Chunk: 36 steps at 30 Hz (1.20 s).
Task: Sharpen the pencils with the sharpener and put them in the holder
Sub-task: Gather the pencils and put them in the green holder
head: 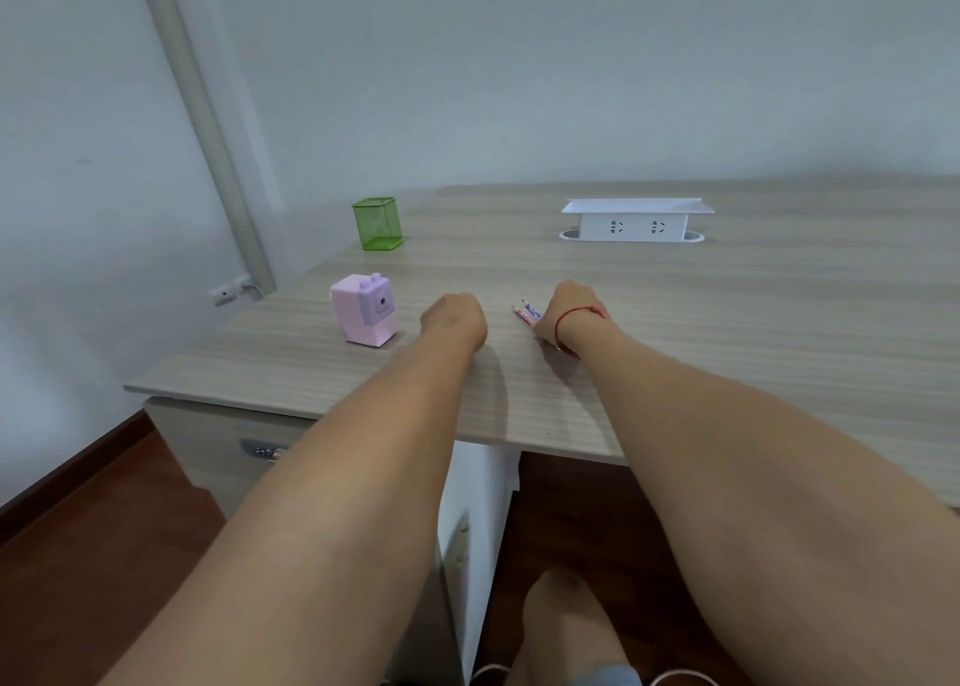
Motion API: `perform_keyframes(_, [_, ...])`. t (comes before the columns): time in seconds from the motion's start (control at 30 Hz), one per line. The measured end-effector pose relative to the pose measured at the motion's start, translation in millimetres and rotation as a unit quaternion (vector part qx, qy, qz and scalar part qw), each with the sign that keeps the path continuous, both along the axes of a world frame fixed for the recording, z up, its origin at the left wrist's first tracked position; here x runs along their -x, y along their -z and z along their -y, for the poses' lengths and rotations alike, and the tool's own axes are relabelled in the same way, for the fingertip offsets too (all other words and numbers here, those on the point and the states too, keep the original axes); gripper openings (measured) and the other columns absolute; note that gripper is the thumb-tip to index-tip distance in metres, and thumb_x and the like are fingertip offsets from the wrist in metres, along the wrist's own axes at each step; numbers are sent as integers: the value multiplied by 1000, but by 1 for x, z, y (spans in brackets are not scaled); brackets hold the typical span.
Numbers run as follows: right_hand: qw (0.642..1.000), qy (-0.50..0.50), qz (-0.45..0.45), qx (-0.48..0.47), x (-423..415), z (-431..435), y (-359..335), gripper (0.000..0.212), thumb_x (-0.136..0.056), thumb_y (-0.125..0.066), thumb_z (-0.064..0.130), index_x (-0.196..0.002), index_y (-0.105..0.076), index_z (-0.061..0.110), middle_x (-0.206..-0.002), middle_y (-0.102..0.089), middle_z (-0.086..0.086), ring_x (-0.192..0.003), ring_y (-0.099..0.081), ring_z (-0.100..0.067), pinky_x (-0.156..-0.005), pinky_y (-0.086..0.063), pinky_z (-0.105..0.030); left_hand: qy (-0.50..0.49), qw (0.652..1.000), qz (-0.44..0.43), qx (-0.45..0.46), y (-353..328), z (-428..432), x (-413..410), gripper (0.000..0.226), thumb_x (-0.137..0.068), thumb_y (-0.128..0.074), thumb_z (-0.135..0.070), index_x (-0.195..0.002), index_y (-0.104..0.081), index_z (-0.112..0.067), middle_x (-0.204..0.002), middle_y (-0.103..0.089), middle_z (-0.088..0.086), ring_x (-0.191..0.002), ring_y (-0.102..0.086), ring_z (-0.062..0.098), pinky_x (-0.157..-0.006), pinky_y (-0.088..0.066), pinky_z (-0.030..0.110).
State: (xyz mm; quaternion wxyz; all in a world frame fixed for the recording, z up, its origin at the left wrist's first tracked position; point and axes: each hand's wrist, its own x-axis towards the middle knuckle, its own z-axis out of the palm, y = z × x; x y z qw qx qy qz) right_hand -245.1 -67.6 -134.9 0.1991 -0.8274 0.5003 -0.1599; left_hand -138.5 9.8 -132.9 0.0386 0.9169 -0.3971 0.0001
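The wood-grain worktop point(675, 321) carries everything, and 2 bare forearms reach across its near edge. A white socket box point(636, 222) with 2 outlets stands far beyond the right hand, well apart from it, near the back of the worktop. The pink and lilac sharpener point(366, 310) stands upright just to the left of the left hand, near it but not touching, its pencil hole facing the hand. The green mesh holder point(377, 222) stands upright further back and to the left of the left hand, beyond the sharpener, near the worktop's left edge. The left hand point(453, 320) rests knuckles-up on the worktop with its fingers curled under into a loose fist, nothing visible in them. The right hand point(571, 316), with a red string point(574, 319) around the wrist, lies over the pencils point(527, 312); whether its fingers grip them or merely cover them I cannot tell. The sharpened tips of the pencils stick out to the left of that hand, lying flat between the 2 hands.
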Motion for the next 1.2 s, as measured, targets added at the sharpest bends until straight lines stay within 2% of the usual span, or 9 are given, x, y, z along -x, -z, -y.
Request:
perform_keyframes(0.07, [1000,4,-2,6,2,0,1,37,-90,-61,25,-64,-38,10,-90,-51,-9,-82,-49,-26,-71,-38,-27,8,999,-2,-35,2,-1,-2,31,-89,-47,0,-118,-56,2,-130,-56,19,-119,-55,33,-93,-47,35])
perform_keyframes(0.17, [1000,4,9,14,6,-1,2,33,-91,-59,27,-70,-41,9,-87,-49,-8,-81,-48,-26,-70,-38,-27,-7,999,-18,-44,6,-3,-4,33,-90,-48,-3,-121,-53,2,-132,-52,20,-121,-52,35,-96,-46,36])
perform_keyframes(0.37, [999,10,36,22,0,3,-22,39,-89,-57,21,-59,-34,12,-76,-49,-7,-80,-48,-27,-64,-38,-27,-77,974,-119,176,-11,-3,-16,40,-92,-44,-3,-132,-42,3,-139,-39,24,-126,-44,34,-100,-41,34])
perform_keyframes(0.5, [994,-8,105,20,-29,4,-54,19,-86,-56,21,-78,-65,5,-74,-58,-8,-78,-56,-28,-68,-45,-26,-77,906,-157,385,-65,-8,-41,29,-89,-45,-2,-114,-58,3,-120,-59,20,-113,-57,33,-86,-46,34])
perform_keyframes(0.63, [978,-46,204,28,-73,5,-87,30,-90,-57,27,-97,-74,3,-101,-73,-14,-97,-67,-31,-89,-55,-33,-61,863,-152,478,-117,-11,-79,17,-82,-48,-2,-71,-58,-11,-67,-56,9,-77,-57,27,-62,-41,28])
perform_keyframes(0.7, [971,-60,229,31,-101,6,-99,28,-92,-56,25,-98,-74,5,-105,-72,-16,-101,-67,-32,-90,-53,-32,-56,854,-149,495,-129,-12,-102,23,-81,-51,-5,-63,-54,-17,-74,-58,9,-73,-54,24,-68,-50,33])
perform_keyframes(0.87, [960,-94,262,19,-182,24,-108,23,-91,-57,15,-109,-71,11,-113,-70,-13,-106,-65,-28,-89,-49,-27,-57,833,-172,523,-133,3,-170,19,-87,-56,-13,-104,-63,-7,-96,-62,6,-84,-58,20,-69,-46,24])
perform_keyframes(1.03, [945,-108,308,2,-257,59,-112,19,-88,-58,15,-99,-71,8,-100,-72,-11,-92,-68,-27,-85,-54,-29,-43,822,-162,545,-128,29,-248,12,-86,-57,-13,-97,-60,-11,-90,-61,3,-66,-56,15,-48,-40,15])
perform_keyframes(1.2, [926,-112,359,14,-329,101,-108,20,-90,-58,16,-103,-67,5,-103,-71,-11,-93,-65,-25,-90,-51,-30,-30,799,-119,589,-119,74,-320,11,-86,-60,-14,-95,-59,-8,-89,-61,5,-74,-61,21,-67,-56,30])
